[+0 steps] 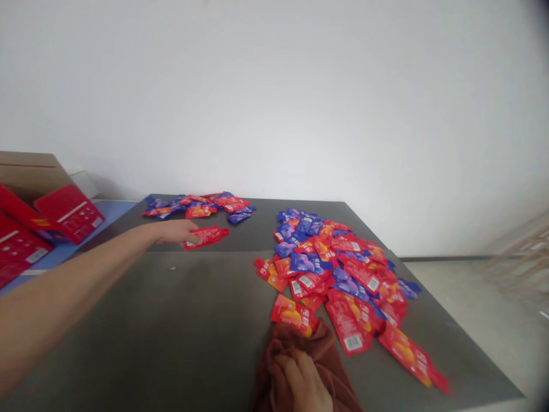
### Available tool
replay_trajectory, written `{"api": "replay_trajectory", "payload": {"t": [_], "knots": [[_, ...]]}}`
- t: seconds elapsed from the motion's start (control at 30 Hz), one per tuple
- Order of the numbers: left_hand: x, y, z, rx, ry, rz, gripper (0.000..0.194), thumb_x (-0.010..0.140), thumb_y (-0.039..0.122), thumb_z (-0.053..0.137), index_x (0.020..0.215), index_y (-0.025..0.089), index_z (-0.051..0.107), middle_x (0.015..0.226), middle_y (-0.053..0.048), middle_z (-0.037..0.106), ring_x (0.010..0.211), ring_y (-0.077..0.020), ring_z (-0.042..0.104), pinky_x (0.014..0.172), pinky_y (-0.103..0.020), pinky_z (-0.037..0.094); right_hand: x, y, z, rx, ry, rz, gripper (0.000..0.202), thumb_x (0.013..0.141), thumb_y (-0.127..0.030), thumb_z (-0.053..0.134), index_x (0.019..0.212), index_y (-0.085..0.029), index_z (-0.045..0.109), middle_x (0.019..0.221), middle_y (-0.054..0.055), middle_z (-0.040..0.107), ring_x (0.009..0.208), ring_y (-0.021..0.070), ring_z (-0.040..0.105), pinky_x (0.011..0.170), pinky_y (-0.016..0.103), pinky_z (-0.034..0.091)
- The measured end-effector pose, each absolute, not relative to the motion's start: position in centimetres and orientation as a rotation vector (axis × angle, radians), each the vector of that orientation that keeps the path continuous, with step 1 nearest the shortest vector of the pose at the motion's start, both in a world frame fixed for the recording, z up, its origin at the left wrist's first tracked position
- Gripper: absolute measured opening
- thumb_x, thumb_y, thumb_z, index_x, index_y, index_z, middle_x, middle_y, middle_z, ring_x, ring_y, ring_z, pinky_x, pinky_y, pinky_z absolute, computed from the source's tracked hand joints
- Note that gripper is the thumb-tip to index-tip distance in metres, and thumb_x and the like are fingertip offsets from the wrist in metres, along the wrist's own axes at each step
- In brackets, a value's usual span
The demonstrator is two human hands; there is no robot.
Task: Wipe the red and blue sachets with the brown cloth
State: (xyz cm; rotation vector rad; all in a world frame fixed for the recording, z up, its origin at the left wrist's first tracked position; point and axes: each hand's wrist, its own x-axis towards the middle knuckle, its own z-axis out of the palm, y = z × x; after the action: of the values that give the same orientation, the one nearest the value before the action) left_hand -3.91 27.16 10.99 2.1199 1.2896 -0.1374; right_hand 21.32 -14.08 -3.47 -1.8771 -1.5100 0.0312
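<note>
My left hand point(176, 231) reaches out over the dark table and is closed on the end of a red pouch point(208, 236), whose spout points right. Just behind it lies a small pile of red and purple pouches point(231, 202). Near the front edge, my right hand point(302, 377) presses its bent fingers into a bunched brown cloth point(277, 355). The cloth touches an orange-and-red pouch point(294, 313) at the near side of a larger pile of red and purple pouches point(351, 272).
Open red cartons point(71, 213) stand on a blue surface point(112, 213) at the left. A pale wall point(274, 103) rises behind the dark table point(171, 320). Beyond the right table edge are the floor point(450, 283) and a blurred wooden rack point(523, 257).
</note>
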Motion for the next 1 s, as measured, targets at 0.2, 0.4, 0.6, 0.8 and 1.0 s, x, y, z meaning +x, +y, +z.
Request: {"api": "replay_trajectory", "payload": {"t": [0.2,0.4,0.6,0.8,1.0], "knots": [[-1.4,14.3,10.5,1.833,1.016,-0.246,0.027,0.073,0.04,0.067,0.087,0.017,0.07,0.08,-0.005,0.074,0.073,-0.0212,0.067,0.063,-0.026,0.052,19.9,-13.3,1.4,-1.747,-1.558,0.275,0.017,0.092,-0.022,0.056,0.1,-0.029,0.069,0.105,0.004,0.066,0.097,0.0201,0.065,0.083,0.031,0.052],[-0.6,6.8,7.8,1.745,0.903,-0.276,0.02,0.068,0.035,0.07,0.08,0.018,0.07,0.071,-0.003,0.071,0.063,-0.0187,0.066,0.059,-0.027,0.055,15.3,-10.2,3.3,-1.609,-1.685,0.301,0.013,0.096,-0.03,0.056,0.1,-0.029,0.068,0.104,0.003,0.064,0.095,0.0198,0.062,0.082,0.03,0.051],[-1.5,4.6,4.8,1.482,0.967,0.066,0.023,0.067,0.034,0.069,0.081,0.017,0.07,0.073,-0.005,0.072,0.07,-0.0218,0.069,0.062,-0.03,0.055,13.5,-6.0,3.9,-1.637,-1.866,0.168,0.022,0.101,-0.038,0.05,0.111,-0.027,0.066,0.116,0.006,0.06,0.108,0.021,0.056,0.093,0.032,0.047],[-1.6,4.1,3.3,1.507,1.031,0.192,0.032,0.069,0.039,0.069,0.091,0.016,0.069,0.077,-0.005,0.072,0.067,-0.0201,0.067,0.058,-0.029,0.054,15.9,-2.3,3.7,-1.654,-2.16,0.191,0.026,0.103,-0.042,0.046,0.109,-0.029,0.067,0.114,0.004,0.061,0.107,0.0192,0.055,0.09,0.03,0.046],[-1.6,4.3,3.9,1.453,1.011,0.054,0.026,0.073,0.034,0.066,0.093,0.017,0.067,0.072,-0.004,0.072,0.062,-0.019,0.068,0.054,-0.027,0.053,18.5,-0.8,4.9,-2.065,-2.043,0.226,0.019,0.098,-0.034,0.054,0.108,-0.024,0.068,0.112,0.007,0.063,0.1,0.0209,0.06,0.081,0.031,0.047]]}}
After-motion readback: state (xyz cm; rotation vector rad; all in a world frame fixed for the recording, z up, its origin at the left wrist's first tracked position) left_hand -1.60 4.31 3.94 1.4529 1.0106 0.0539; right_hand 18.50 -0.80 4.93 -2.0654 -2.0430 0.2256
